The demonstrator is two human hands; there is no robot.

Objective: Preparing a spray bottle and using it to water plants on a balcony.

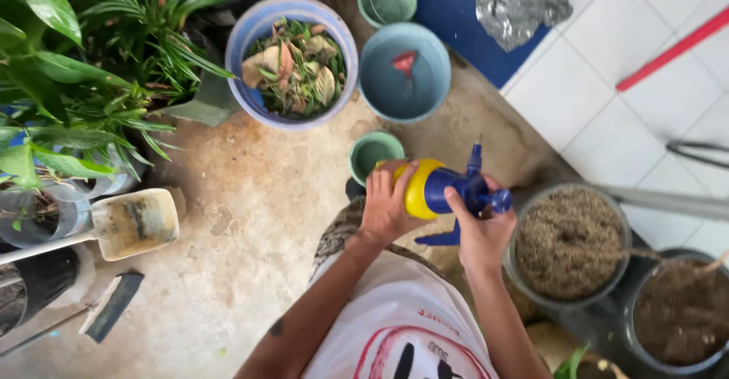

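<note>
Spray bottle (437,189): glossy smooth plastic, yellow body, blue trigger head. Left hand (387,204) and right hand (482,231) bare on it. Blue bucket (262,22) and teal pot (404,71): matt plastic (scuffed). Floor (250,227): rough stained concrete; white tiles (630,67) at right edge smooth, slight sheen. Crumpled foil (520,7): shiny. Soil in clear tub (569,242): coarse, dry.

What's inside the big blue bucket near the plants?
The blue bucket holds dry brown leaves mixed with green cuttings. They cover whatever lies beneath, so the bottom cannot be seen.
</note>
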